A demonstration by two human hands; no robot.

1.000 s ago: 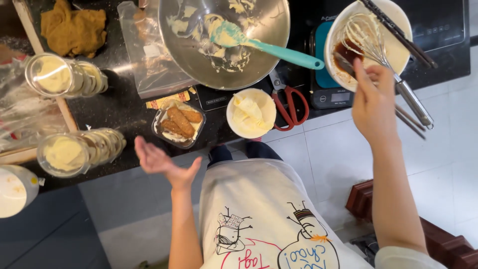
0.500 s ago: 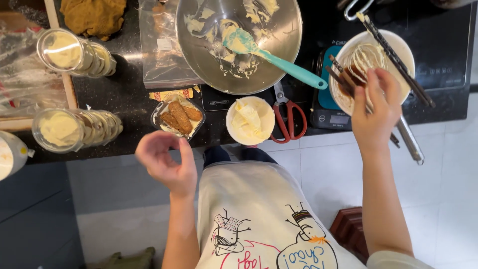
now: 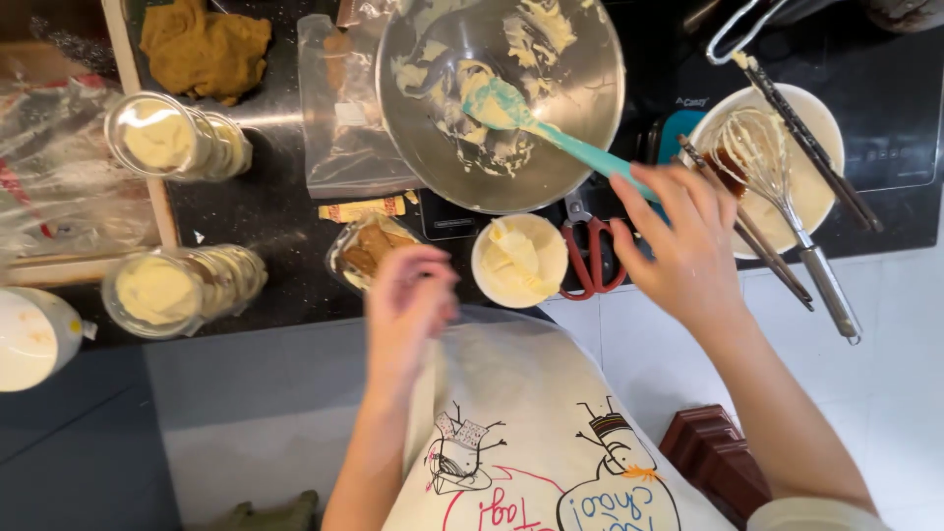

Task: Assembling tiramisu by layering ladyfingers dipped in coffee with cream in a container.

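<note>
While unheld, spatula beside right grip

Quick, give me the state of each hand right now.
Left hand: blurred, fingers curled, holding nothing visible.
Right hand: open, fingers spread at the spatula handle, not gripping.

Clear plastic bag left of steel bowl; small yellow wrapper below it.

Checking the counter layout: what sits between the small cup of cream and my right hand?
In the head view, red-handled scissors lie between the small cup of cream and the right hand.
</note>
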